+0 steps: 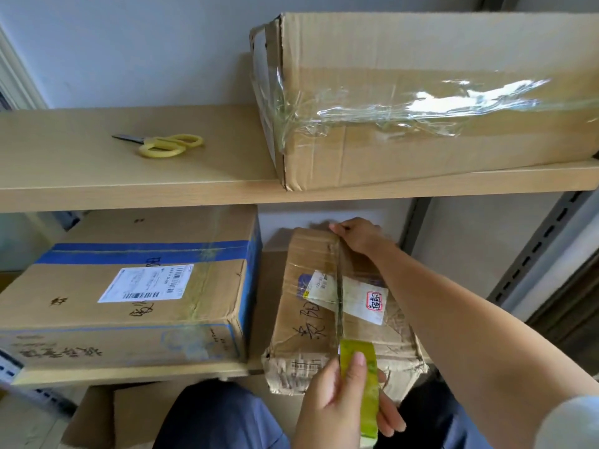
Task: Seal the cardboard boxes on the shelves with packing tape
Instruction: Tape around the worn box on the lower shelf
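**Tape stretched over the small box on the lower shelf**

Tape roll [359, 387] sits in the left hand [334, 406], gripped at the near edge of a small, battered cardboard box [311, 325], with the thumb laid along the roll's yellow-green face and the fingers curled behind it. From the roll a clear strip of tape [339, 286] runs straight up across the top of the box, crossing its white label [353, 296], to the far edge. There the right hand [356, 236] reaches in under the upper shelf [129, 189] and pinches the strip's end down against the box's back corner. So the two hands are well apart, one at each end of the box, with the box lying between them.

The box stands on the lower shelf [129, 372], its near end hanging over the front edge. Just beside it on the left is a larger box with blue bands [129, 286], already taped. On the upper shelf lie yellow-handled scissors [168, 144], and well to their right a long box [437, 102] wrapped in shiny clear tape.
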The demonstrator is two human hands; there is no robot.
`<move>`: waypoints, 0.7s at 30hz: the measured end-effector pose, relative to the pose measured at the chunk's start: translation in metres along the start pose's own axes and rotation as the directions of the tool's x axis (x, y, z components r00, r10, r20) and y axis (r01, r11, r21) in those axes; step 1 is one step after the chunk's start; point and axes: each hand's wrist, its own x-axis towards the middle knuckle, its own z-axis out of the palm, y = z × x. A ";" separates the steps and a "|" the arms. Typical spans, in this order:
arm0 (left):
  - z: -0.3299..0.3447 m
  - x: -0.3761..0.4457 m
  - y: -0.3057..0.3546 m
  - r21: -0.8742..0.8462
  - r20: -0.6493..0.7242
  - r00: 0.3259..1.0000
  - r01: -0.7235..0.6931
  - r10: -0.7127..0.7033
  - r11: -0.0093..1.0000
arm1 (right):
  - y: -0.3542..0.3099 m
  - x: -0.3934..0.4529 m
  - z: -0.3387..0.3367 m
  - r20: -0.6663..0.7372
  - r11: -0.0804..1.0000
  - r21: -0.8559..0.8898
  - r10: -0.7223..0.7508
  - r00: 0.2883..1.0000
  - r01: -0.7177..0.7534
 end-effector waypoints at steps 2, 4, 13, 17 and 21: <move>-0.002 -0.002 -0.002 -0.028 0.016 1.000 0.004 -0.003 1.000 | -0.001 0.000 -0.001 0.005 1.000 -0.021 0.012 1.000 -0.012; -0.005 0.001 -0.005 -0.037 0.004 1.000 0.025 -0.025 0.999 | -0.003 0.002 0.000 0.025 0.997 -0.066 0.036 0.999 -0.034; -0.004 -0.003 -0.005 0.050 0.003 0.998 0.056 -0.056 0.997 | -0.017 -0.021 -0.003 -0.206 0.925 -0.364 -0.192 0.959 0.107; -0.010 -0.012 -0.003 0.118 0.071 0.995 0.060 -0.068 0.991 | -0.015 -0.043 0.002 0.043 0.880 -0.335 -0.343 0.938 0.337; -0.007 -0.004 -0.002 -0.043 0.029 0.998 0.052 -0.050 0.998 | 0.000 -0.070 0.003 0.232 0.893 -0.240 -0.329 0.916 0.381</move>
